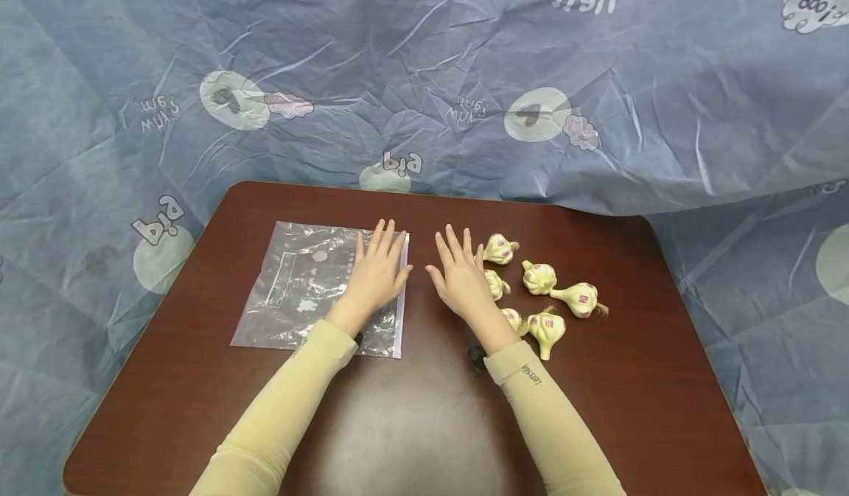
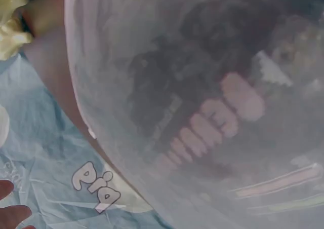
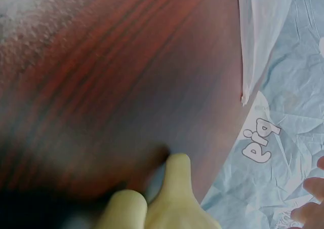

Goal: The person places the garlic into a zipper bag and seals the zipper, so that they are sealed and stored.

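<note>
A clear zip bag (image 1: 265, 319) with pale printed shapes lies flat on the table, its zip strip (image 1: 400, 312) along the right side. Over that right part of the bag is my left hand (image 1: 374, 275), palm down with straight, spread fingers, holding nothing. My right hand (image 1: 462, 282) is stretched out the same way, just left of the garlic bulbs (image 1: 547, 328), and partly covers some of them. Several bulbs with purple marks lie loosely grouped there. The left wrist view is filled mostly by the bag (image 2: 126, 153); pale garlic stems (image 3: 174, 183) stand close in the right wrist view.
The dark red-brown table (image 1: 637, 407) has rounded corners and a thin light edge. Blue printed cloth (image 1: 398, 61) hangs behind it and down both sides, draping over part of the back right edge. Dark bands (image 1: 477, 357) show at both wrists.
</note>
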`<move>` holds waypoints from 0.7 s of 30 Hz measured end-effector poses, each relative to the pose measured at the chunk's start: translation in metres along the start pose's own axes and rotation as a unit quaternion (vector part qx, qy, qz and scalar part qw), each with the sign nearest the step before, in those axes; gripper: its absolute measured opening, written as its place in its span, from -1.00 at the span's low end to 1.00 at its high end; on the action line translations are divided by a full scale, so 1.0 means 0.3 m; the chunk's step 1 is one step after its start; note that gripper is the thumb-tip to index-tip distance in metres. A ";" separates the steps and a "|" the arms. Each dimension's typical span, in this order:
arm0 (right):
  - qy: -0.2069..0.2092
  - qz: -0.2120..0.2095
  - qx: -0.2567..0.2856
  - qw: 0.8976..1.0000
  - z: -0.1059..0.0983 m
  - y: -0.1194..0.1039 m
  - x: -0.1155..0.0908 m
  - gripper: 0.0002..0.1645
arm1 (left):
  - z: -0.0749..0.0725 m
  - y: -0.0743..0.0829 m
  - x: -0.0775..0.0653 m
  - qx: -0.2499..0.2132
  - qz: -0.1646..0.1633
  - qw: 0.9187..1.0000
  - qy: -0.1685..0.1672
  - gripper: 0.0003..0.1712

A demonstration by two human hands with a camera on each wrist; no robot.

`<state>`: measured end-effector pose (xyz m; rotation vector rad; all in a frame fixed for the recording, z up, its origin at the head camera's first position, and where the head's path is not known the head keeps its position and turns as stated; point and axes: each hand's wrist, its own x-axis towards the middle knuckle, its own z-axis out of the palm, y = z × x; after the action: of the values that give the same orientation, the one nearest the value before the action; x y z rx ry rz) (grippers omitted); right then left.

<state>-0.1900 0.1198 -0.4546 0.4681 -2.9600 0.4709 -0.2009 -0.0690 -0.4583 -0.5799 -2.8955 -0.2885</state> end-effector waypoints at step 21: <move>-0.038 -0.025 -0.020 0.999 0.099 -0.001 -0.035 -0.24 | 0.084 -0.013 -0.050 0.013 0.004 0.999 -0.053 -0.14</move>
<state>-0.1818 0.1130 -0.4840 0.5672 -3.0160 0.3953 -0.1922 -0.0724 -0.4864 -0.6198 -2.9928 -0.2259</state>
